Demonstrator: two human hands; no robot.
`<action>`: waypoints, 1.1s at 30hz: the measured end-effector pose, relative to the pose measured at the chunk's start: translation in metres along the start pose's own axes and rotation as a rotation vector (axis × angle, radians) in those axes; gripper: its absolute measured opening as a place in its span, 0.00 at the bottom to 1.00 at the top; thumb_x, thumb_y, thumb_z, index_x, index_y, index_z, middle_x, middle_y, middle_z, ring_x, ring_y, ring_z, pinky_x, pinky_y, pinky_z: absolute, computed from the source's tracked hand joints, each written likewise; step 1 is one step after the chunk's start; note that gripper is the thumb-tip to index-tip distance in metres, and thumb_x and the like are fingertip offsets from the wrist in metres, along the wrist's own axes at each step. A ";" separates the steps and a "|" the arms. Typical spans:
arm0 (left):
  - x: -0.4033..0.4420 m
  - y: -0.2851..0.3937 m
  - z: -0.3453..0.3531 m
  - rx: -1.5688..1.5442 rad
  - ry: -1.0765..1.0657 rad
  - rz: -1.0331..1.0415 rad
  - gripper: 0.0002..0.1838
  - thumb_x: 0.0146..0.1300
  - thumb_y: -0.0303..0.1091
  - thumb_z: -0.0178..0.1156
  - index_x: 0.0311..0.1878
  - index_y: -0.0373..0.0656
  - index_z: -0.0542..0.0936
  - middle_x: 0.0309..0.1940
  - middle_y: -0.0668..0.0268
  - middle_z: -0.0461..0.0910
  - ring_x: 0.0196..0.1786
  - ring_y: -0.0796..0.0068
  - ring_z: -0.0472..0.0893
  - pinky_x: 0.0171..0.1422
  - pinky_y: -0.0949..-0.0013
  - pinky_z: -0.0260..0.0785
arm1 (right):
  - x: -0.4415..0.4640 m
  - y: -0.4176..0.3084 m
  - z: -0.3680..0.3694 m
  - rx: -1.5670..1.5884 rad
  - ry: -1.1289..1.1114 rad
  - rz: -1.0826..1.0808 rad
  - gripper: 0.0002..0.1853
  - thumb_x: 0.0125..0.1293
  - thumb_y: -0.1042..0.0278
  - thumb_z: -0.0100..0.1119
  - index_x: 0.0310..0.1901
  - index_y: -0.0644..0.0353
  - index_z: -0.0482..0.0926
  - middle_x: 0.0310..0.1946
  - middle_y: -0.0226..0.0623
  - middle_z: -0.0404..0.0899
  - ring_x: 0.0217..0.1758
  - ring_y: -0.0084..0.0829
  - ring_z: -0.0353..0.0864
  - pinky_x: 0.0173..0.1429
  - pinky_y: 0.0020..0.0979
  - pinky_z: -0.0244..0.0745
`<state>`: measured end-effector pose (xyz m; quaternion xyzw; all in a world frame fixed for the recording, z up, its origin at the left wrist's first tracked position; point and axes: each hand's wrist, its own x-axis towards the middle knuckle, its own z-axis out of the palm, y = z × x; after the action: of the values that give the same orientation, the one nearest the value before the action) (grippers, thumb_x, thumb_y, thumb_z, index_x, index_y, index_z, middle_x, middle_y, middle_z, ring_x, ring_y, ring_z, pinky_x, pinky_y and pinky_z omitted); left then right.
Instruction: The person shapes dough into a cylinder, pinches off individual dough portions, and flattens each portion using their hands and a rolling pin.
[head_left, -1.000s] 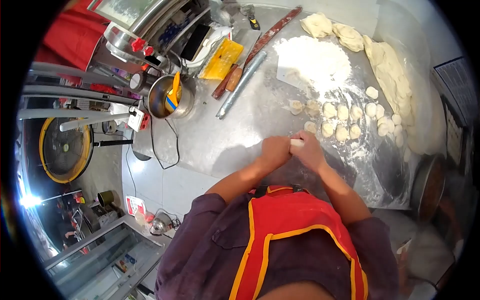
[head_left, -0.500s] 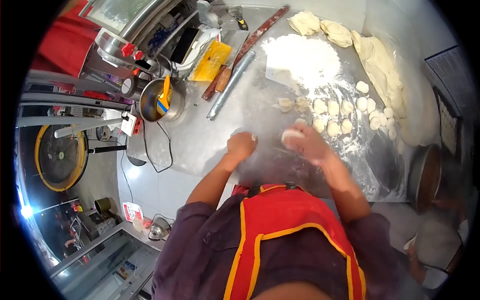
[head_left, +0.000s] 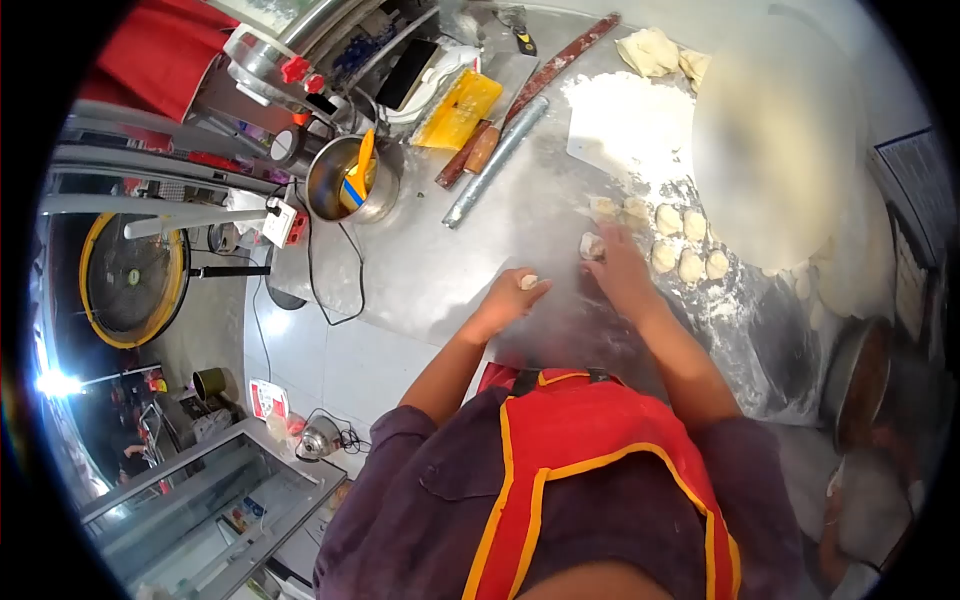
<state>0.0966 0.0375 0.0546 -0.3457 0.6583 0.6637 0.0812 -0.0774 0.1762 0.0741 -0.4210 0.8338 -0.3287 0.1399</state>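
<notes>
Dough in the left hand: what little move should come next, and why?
Perhaps the right hand should leave the dough lump beside it and reach toward the left hand, because that lump seems to rest on the table, while the left hand holds more dough.

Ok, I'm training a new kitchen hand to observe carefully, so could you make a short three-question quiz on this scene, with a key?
1. True or false: the orange-handled tool is in the metal pot.
2. What does the left hand hold?
3. Fill in the blank: in this view, the silver rod lies to the ____ of the flour pile.

Key:
1. True.
2. A small piece of dough.
3. Left.
</notes>
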 end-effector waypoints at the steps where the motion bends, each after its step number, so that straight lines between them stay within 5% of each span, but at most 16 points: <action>1: 0.003 -0.002 0.001 0.193 0.074 0.092 0.15 0.62 0.44 0.63 0.29 0.41 0.76 0.21 0.65 0.77 0.21 0.69 0.72 0.27 0.69 0.66 | -0.005 -0.003 -0.010 0.037 -0.027 0.026 0.22 0.58 0.68 0.65 0.53 0.63 0.74 0.44 0.49 0.77 0.46 0.48 0.79 0.49 0.42 0.76; 3: 0.010 -0.006 0.009 0.587 0.205 0.268 0.17 0.62 0.46 0.63 0.31 0.40 0.78 0.23 0.57 0.80 0.24 0.57 0.76 0.31 0.61 0.70 | -0.018 -0.009 -0.012 0.197 -0.180 0.110 0.20 0.59 0.67 0.65 0.53 0.63 0.75 0.42 0.44 0.79 0.44 0.40 0.81 0.49 0.38 0.76; 6: 0.012 0.003 0.040 0.640 0.234 0.317 0.16 0.60 0.46 0.62 0.33 0.40 0.80 0.31 0.51 0.82 0.33 0.45 0.79 0.38 0.53 0.72 | -0.036 -0.017 -0.007 0.533 -0.409 0.219 0.16 0.65 0.68 0.62 0.52 0.63 0.76 0.40 0.34 0.82 0.41 0.23 0.79 0.49 0.29 0.75; 10: 0.014 0.011 0.060 0.667 0.192 0.304 0.15 0.59 0.43 0.62 0.37 0.39 0.78 0.33 0.49 0.82 0.39 0.48 0.82 0.41 0.53 0.73 | -0.043 -0.012 -0.004 0.824 -0.344 0.418 0.11 0.66 0.71 0.60 0.47 0.65 0.79 0.39 0.31 0.82 0.40 0.19 0.78 0.46 0.24 0.73; 14: 0.017 0.012 0.062 0.349 0.034 0.298 0.17 0.63 0.42 0.58 0.46 0.37 0.76 0.39 0.49 0.83 0.41 0.54 0.83 0.44 0.54 0.74 | -0.052 0.017 0.002 0.646 -0.051 0.460 0.10 0.65 0.71 0.60 0.46 0.64 0.81 0.34 0.29 0.82 0.37 0.18 0.76 0.43 0.23 0.72; 15: 0.019 0.015 0.063 0.212 -0.021 0.256 0.17 0.66 0.41 0.56 0.49 0.36 0.75 0.41 0.49 0.83 0.42 0.56 0.83 0.46 0.54 0.74 | -0.053 0.014 -0.002 0.588 0.010 0.431 0.11 0.66 0.68 0.59 0.46 0.64 0.81 0.34 0.34 0.83 0.37 0.23 0.79 0.43 0.26 0.73; 18: 0.040 0.024 0.082 -0.834 -0.104 -0.099 0.19 0.73 0.44 0.48 0.51 0.35 0.74 0.39 0.55 0.81 0.42 0.60 0.81 0.50 0.59 0.75 | -0.051 -0.018 -0.021 0.382 0.082 0.342 0.16 0.69 0.63 0.52 0.47 0.67 0.81 0.38 0.48 0.84 0.44 0.43 0.84 0.51 0.38 0.76; 21: 0.055 0.046 0.091 -1.104 -0.248 -0.298 0.26 0.76 0.51 0.42 0.53 0.32 0.72 0.48 0.54 0.79 0.49 0.60 0.80 0.57 0.60 0.73 | -0.064 -0.012 0.002 0.040 0.170 -0.217 0.19 0.71 0.69 0.49 0.60 0.68 0.73 0.57 0.48 0.77 0.63 0.48 0.73 0.67 0.39 0.65; 24: 0.069 0.062 0.105 -1.160 -0.154 -0.243 0.30 0.76 0.55 0.39 0.60 0.35 0.71 0.58 0.55 0.75 0.58 0.62 0.76 0.64 0.62 0.69 | -0.071 -0.041 -0.001 0.507 0.151 0.082 0.27 0.71 0.71 0.47 0.69 0.72 0.59 0.68 0.56 0.62 0.75 0.49 0.58 0.77 0.38 0.49; 27: 0.067 0.052 0.132 -0.915 -0.299 -0.036 0.31 0.78 0.53 0.31 0.72 0.39 0.60 0.72 0.58 0.61 0.72 0.63 0.62 0.76 0.59 0.53 | -0.048 -0.014 0.014 0.337 0.364 0.133 0.28 0.74 0.65 0.39 0.70 0.76 0.54 0.73 0.61 0.52 0.78 0.53 0.48 0.79 0.40 0.41; 30: 0.009 0.114 0.152 -0.913 -0.359 0.108 0.32 0.77 0.55 0.31 0.75 0.44 0.56 0.72 0.64 0.61 0.73 0.68 0.61 0.77 0.63 0.51 | -0.007 0.039 -0.026 0.308 0.277 0.348 0.30 0.76 0.63 0.36 0.71 0.76 0.49 0.74 0.63 0.47 0.78 0.56 0.45 0.80 0.43 0.36; 33: 0.022 0.113 0.149 -0.892 -0.297 -0.135 0.32 0.78 0.55 0.30 0.75 0.43 0.56 0.73 0.66 0.59 0.72 0.70 0.61 0.76 0.65 0.52 | -0.016 0.041 -0.020 0.294 0.277 0.204 0.32 0.78 0.58 0.34 0.73 0.74 0.47 0.75 0.59 0.43 0.79 0.55 0.40 0.80 0.44 0.33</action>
<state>-0.0362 0.1550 0.1190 -0.2904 0.2663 0.9171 0.0610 -0.1031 0.2159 0.0610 -0.2605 0.8265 -0.4853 0.1165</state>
